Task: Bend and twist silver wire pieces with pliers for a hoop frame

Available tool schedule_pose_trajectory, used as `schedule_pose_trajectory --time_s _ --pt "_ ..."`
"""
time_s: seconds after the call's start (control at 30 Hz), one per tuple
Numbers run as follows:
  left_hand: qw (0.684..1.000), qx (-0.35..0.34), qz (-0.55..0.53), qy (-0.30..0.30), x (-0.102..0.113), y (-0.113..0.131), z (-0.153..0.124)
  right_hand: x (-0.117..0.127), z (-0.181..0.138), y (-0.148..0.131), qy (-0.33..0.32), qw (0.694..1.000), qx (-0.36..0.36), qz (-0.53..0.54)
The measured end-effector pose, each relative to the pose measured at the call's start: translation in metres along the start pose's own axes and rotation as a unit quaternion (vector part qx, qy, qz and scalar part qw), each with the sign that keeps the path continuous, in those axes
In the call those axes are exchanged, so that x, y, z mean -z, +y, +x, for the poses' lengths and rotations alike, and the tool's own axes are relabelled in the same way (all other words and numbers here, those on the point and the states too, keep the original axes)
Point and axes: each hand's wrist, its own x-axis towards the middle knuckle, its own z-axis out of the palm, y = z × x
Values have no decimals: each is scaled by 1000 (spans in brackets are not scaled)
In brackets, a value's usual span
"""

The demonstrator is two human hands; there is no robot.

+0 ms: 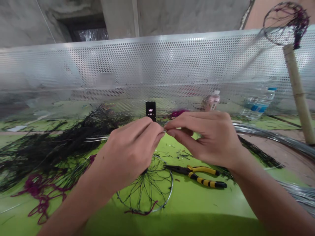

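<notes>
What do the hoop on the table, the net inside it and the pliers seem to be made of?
Hoop: probably metal wire, thin with a silvery shine.
Net: likely cord or thread, its dark strands fine and dull; the fibre is unclear.
Pliers: dark jaws, probably steel; smooth yellow-and-black handles, perhaps plastic or rubber.

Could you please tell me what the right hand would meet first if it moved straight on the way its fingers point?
Most likely the left hand, directly ahead of the right hand in the picture, though depth is unclear.
</notes>
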Motion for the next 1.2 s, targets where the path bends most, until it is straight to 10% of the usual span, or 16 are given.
schedule_pose_trajectory --time_s 0.27,0.57,1.2 --pt "1000 -22 -14 -9 3 2 1 11 6 -1 -145 917 -201 311" --pt "983 117 -138 -32 24 -1 4 17 6 -2 -19 994 -50 99" --pt "947 201 -232 -96 33 -12 2 37 1 31 -165 907 -182 341"
